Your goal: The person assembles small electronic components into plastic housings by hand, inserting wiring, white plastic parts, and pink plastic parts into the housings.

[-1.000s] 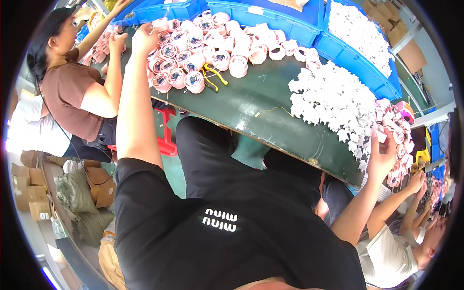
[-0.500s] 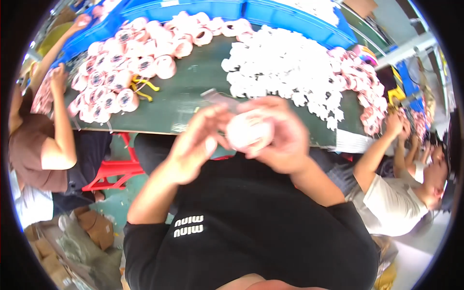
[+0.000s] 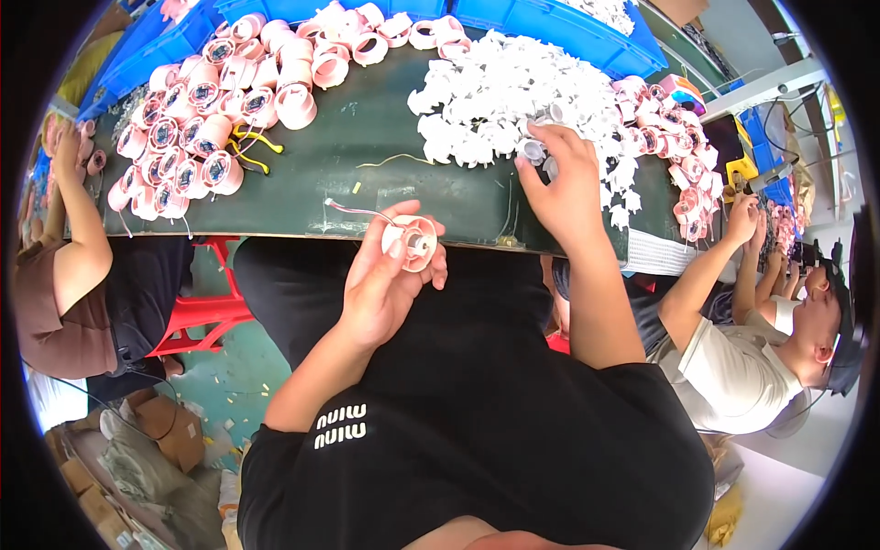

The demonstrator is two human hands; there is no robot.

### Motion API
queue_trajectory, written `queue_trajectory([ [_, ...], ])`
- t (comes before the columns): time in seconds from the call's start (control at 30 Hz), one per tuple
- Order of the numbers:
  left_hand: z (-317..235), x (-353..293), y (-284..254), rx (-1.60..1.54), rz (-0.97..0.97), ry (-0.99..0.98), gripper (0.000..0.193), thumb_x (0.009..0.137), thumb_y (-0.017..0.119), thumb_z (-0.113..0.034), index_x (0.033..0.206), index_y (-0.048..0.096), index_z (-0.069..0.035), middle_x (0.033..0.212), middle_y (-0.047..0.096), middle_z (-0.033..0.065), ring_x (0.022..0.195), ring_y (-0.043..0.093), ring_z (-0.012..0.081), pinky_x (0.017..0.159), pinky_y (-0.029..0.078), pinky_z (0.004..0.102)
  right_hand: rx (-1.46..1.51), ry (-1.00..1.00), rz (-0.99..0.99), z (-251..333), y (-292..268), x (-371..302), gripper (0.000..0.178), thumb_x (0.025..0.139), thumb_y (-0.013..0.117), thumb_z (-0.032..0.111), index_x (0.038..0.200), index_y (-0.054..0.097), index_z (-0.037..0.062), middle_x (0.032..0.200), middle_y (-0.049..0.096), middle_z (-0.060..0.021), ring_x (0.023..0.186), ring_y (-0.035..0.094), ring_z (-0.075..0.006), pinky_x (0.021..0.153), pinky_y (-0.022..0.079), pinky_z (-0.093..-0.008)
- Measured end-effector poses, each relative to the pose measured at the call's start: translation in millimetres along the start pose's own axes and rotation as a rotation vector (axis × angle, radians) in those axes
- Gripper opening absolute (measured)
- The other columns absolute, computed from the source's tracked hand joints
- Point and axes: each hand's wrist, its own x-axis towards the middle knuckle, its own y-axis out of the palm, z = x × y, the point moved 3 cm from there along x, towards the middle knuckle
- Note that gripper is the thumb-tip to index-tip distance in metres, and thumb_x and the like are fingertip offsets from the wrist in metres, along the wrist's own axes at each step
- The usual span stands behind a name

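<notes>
My left hand (image 3: pixel 374 298) holds a round pink plastic housing (image 3: pixel 423 260) just off the table's near edge, thumb on its rim. The housing's open side faces up, showing a post inside, and thin wires (image 3: pixel 353 210) trail from it to the left. My right hand (image 3: pixel 570 188) is over the near side of a heap of small white plastic parts (image 3: pixel 486 92). Its thumb and fingers are apart around a white cup-shaped part (image 3: pixel 531 150); whether they touch it I cannot tell.
Pink housings (image 3: pixel 295 105) crowd the green table (image 3: pixel 367 147) at left, beside yellow-handled pliers (image 3: pixel 257 147). More pink parts (image 3: pixel 687 174) lie at right. Blue bins (image 3: pixel 559 35) line the back. Co-workers sit on both sides; a red stool (image 3: pixel 202 316) stands at lower left.
Both hands were together around a blurred pink and whitish piece. My right hand has left it and moved to the white heap; my left hand keeps the housing, slightly lower.
</notes>
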Motion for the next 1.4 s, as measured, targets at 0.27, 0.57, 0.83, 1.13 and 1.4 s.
queue_trajectory([
  [0.27, 7, 4, 0, 0.104, 0.006, 0.016, 0.051, 0.107, 0.053, -0.027, 0.149, 0.035, -0.004, 0.132, 0.055, 0.0151, 0.1, 0.061, 0.023, 0.085, 0.051, 0.0381, 0.109, -0.049, -0.207, 1, -5, -14, 0.023, 0.097, 0.068, 0.012, 0.117, 0.073, 0.0025, 0.107, 0.068, -0.0116, 0.085, 0.062, -0.0249, 0.076, 0.051, -0.0344],
  [0.57, 13, 0, 24, 0.421, 0.112, 0.271, 0.06, 0.101, 0.054, 0.0, 0.155, 0.027, -0.005, 0.133, 0.046, 0.0135, 0.109, 0.054, 0.0202, 0.095, 0.048, 0.0358, 1.347, 0.274, 0.413, 60, 25, -68, 0.033, 0.113, 0.044, 0.036, 0.118, 0.054, 0.0043, 0.084, 0.056, 0.0011, 0.066, 0.047, -0.0038, 0.059, 0.04, -0.0203],
  [0.83, 2, -6, 39, 1.195, 0.155, 0.54, 0.076, 0.094, 0.068, -0.004, 0.154, 0.023, 0.011, 0.13, 0.045, 0.0293, 0.11, 0.055, 0.0402, 0.089, 0.052, 0.048, 1.266, 0.166, 0.345, 66, 37, -77, 0.033, 0.113, 0.042, 0.038, 0.104, 0.052, 0.0078, 0.085, 0.053, 0.0024, 0.068, 0.047, -0.0028, 0.059, 0.04, -0.0204],
  [1.13, 5, -8, 45, 1.324, 0.132, 0.634, 0.06, 0.09, 0.074, -0.007, 0.139, 0.041, 0.002, 0.123, 0.047, 0.0241, 0.101, 0.056, 0.0335, 0.082, 0.052, 0.0418, 1.116, 0.151, 0.209, 68, 44, -83, 0.029, 0.114, 0.043, 0.031, 0.102, 0.054, 0.0072, 0.083, 0.053, 0.0025, 0.067, 0.047, -0.0071, 0.061, 0.041, -0.0225],
  [1.4, 9, -4, 34, 1.209, -0.026, 0.599, 0.05, 0.08, 0.077, 0.001, 0.123, 0.052, -0.004, 0.118, 0.049, 0.0186, 0.08, 0.067, 0.0327, 0.065, 0.058, 0.0392, 1.013, 0.039, 0.301, 62, 38, -76, 0.016, 0.107, 0.049, 0.01, 0.108, 0.062, 0.0007, 0.104, 0.059, -0.0072, 0.083, 0.057, -0.0122, 0.071, 0.046, -0.0261],
])
